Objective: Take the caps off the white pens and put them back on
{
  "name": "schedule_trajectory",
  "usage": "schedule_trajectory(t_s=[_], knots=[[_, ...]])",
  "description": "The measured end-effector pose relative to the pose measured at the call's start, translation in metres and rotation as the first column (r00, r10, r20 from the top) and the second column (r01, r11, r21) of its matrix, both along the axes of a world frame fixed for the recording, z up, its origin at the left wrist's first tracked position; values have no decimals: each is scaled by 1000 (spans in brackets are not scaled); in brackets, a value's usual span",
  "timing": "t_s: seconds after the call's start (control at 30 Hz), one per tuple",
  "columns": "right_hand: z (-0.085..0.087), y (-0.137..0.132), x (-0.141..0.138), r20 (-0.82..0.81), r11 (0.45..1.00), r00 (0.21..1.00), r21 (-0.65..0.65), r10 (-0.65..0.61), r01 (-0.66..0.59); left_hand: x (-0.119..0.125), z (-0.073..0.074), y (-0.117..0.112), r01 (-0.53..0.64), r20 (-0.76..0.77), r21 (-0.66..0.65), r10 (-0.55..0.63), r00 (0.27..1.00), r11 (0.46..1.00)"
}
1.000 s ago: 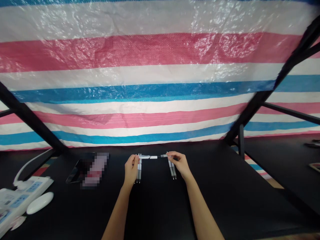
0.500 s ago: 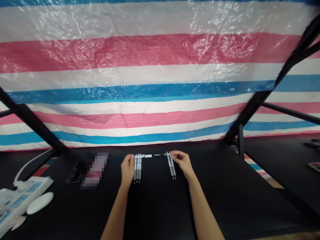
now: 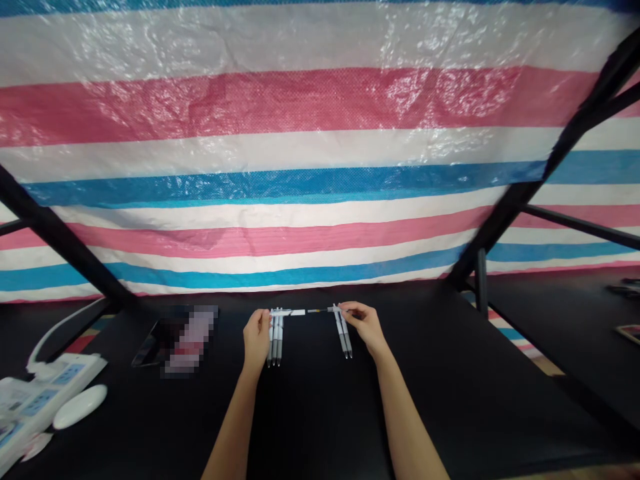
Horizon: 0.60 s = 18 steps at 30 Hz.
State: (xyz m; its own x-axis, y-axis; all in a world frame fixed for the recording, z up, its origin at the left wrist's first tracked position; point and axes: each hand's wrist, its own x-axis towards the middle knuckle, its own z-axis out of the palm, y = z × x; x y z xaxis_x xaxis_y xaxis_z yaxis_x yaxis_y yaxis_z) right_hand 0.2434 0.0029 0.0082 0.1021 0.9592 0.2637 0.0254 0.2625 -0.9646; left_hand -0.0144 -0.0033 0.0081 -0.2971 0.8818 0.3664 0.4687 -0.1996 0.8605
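My left hand [image 3: 257, 337] is closed in a pinch on a white pen barrel [image 3: 299, 312], which lies level and points right. Facing it across a small gap is a thin pen refill [image 3: 320, 311], its far end pinched in my right hand [image 3: 364, 324]. The fingers hide that end. Below the barrel, several white pens with grey grips [image 3: 275, 343] lie side by side, tips toward me. Two similar pens [image 3: 343, 337] rest left of my right hand, slightly slanted.
A black table [image 3: 320, 413] lies under everything. On the left are a dark tablet-like device [image 3: 155, 343], partly blurred out, a white power strip [image 3: 55, 383] with a cable, and a white oval object [image 3: 80, 407]. Black frame bars [image 3: 500, 227] and a striped sheet [image 3: 300, 147] stand behind.
My left hand has shifted very slightly right with the pen barrel, so the gap to the refill is a little smaller. My right hand is nearly still.
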Motion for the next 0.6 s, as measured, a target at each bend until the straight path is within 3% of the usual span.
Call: schedule_trajectory(t_s=[0.6], knots=[[2,-2,-17,65,998,996,-11,59,-58,13,-5,-1,92,-25,-29,-92,995,995]])
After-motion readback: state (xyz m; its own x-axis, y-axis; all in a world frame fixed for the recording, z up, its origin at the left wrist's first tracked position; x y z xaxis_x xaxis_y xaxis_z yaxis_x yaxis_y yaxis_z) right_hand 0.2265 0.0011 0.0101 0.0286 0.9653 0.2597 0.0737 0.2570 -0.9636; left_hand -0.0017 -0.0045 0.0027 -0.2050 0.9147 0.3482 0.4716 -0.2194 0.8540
